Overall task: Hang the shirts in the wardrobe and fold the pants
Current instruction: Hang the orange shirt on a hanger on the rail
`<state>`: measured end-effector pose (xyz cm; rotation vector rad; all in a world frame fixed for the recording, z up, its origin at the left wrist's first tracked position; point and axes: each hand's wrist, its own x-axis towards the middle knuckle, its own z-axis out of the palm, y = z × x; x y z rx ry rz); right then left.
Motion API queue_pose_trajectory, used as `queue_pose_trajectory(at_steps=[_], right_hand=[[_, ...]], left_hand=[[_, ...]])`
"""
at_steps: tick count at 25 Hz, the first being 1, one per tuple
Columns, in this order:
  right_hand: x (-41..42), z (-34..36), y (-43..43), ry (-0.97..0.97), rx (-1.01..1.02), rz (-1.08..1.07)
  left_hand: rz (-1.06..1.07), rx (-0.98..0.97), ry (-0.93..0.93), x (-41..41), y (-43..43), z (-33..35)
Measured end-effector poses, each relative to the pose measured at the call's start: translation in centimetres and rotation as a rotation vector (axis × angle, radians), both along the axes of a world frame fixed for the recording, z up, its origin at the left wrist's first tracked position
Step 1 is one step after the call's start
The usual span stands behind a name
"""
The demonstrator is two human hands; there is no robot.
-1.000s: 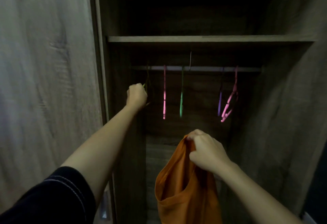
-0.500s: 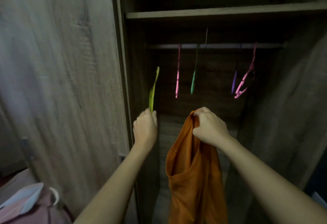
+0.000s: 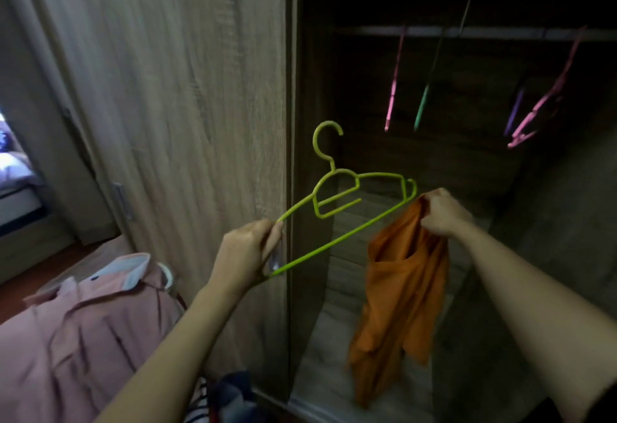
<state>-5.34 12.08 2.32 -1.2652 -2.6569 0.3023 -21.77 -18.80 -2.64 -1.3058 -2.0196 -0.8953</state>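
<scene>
We see L hand [image 3: 245, 252] gripping hanger [image 3: 337, 209] end; R hand [image 3: 442, 212] pinches shirt [image 3: 400, 292] touching hanger's far tip, before wardrobe [image 3: 293, 89].

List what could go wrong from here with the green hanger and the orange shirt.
The orange shirt hangs bunched from the right hand, so the green hanger may catch in a fold rather than enter the neck. The left hand grips only one end of the hanger, which could twist.

A home bedroom; wooden wardrobe [image 3: 187, 89] with a hanger rail [image 3: 467, 32]; bed [image 3: 13, 169] at far left.
</scene>
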Motion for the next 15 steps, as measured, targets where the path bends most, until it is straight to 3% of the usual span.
queue_pose_trajectory(at_steps=[3, 6, 11, 15], right_hand=[[0.0, 0.8, 0.9, 0.081, -0.017, 0.001], [0.0, 1.4, 0.8, 0.19, -0.049, 0.035], [-2.4, 3.1, -5.0, 0.098, 0.024, 0.465], [-1.1, 5.5, -7.1, 0.263, 0.394, 0.696]], left_hand=[[-0.054, 0.129, 0.006, -1.2, -2.1, -0.2], [-0.164, 0.104, 0.086, -1.6, -2.0, -0.7], [-0.221, 0.108, 0.177, -0.2, 1.2, -1.7], [-0.244, 0.154, 0.223, 0.7, 3.4, -1.5]])
